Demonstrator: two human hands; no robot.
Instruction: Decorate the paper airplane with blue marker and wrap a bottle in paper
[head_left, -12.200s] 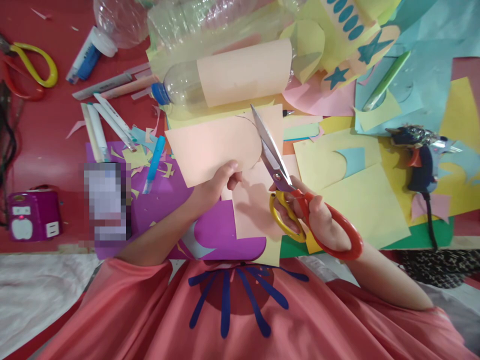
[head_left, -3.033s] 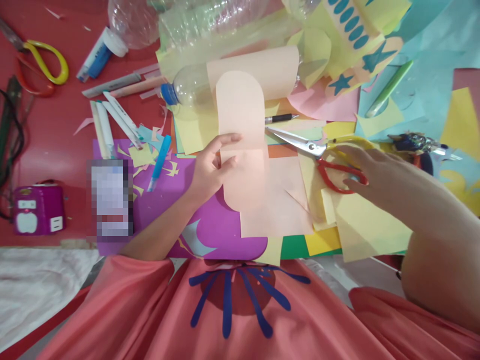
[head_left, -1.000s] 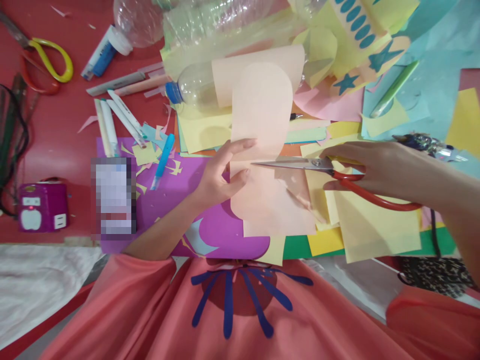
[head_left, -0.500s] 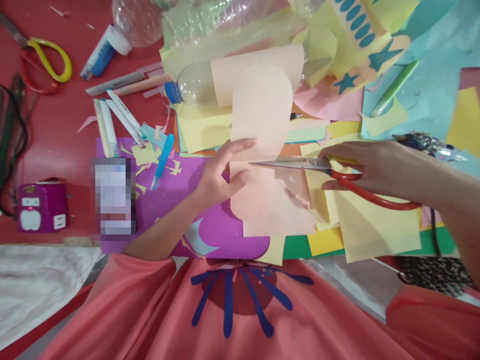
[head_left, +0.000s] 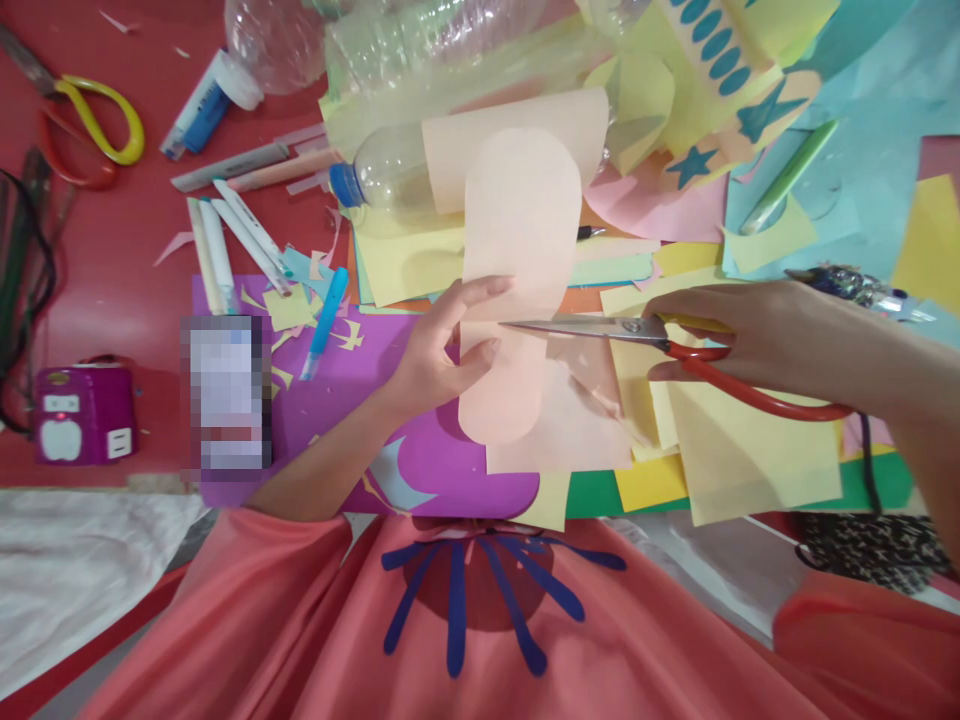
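Observation:
A peach paper strip point(head_left: 521, 220) with rounded ends stands in front of me, its upper part curving away from the table. My left hand point(head_left: 450, 350) pinches its left edge between thumb and fingers. Red-and-yellow-handled scissors point(head_left: 592, 327) are in my right hand point(head_left: 757, 330), fingers through the handles. Their blades look nearly closed and point left across the strip, the tip close to my left thumb. Under the strip's lower end lie a peach paper sheet point(head_left: 570, 450) and purple paper point(head_left: 465, 480).
A clear bottle point(head_left: 390, 165) with a blue cap lies behind the strip. Markers point(head_left: 247, 235), paper scraps and a phone point(head_left: 229, 395) are to the left. Another pair of scissors point(head_left: 97, 120) rests at far left. Yellow sheets point(head_left: 757, 450) spread under my right hand.
The strip's upper right edge has shifted slightly left, and its rounded lower end shows more clearly against the sheet. The scissors' handles and my right hand moved slightly right. My left hand stayed put.

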